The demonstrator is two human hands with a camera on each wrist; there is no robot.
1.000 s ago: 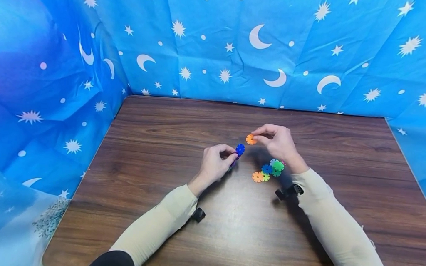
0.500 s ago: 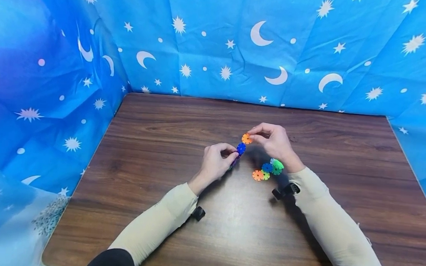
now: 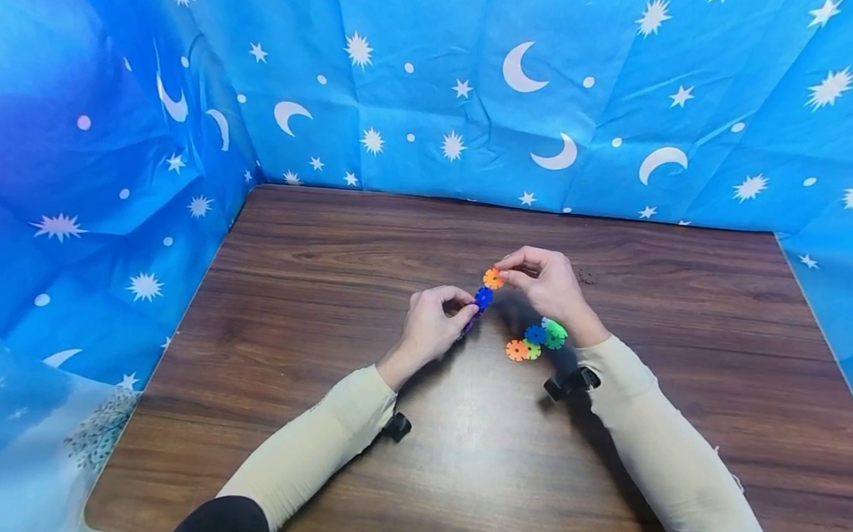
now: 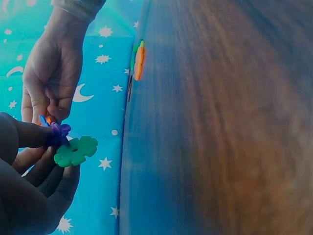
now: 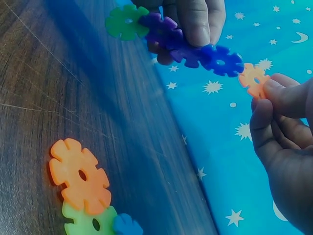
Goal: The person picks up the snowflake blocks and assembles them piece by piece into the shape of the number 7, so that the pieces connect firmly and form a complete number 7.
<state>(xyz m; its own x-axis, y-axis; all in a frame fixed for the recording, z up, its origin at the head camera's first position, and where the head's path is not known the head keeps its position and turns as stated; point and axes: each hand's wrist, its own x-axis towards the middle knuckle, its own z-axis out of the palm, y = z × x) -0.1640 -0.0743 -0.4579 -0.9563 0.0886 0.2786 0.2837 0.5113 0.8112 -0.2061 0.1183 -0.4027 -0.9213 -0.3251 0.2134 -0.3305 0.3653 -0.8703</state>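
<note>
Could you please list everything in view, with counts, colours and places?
Disc chain: one, multicoloured, pinched by the left hand
Held green disc: one, green, chain's end
Purple discs: apparently two, purple, mid-chain
Held blue disc: one, blue, chain's other end
Held orange disc: one, orange, right hand, at the blue's edge
Tabletop orange disc: one, orange, overlapping light green
Light green disc: one, light green, beside blue
Tabletop blue disc: one, blue, mid-group
Tabletop green discs: number unclear, green, by the right wrist
Table: one, brown, below
Backdrop: blue with white moons and stars, behind and left
Wrist cameras: two, black, at the wrists
Sleeves: two, cream, black higher up, on the arms
Hands: two, above the table
</note>
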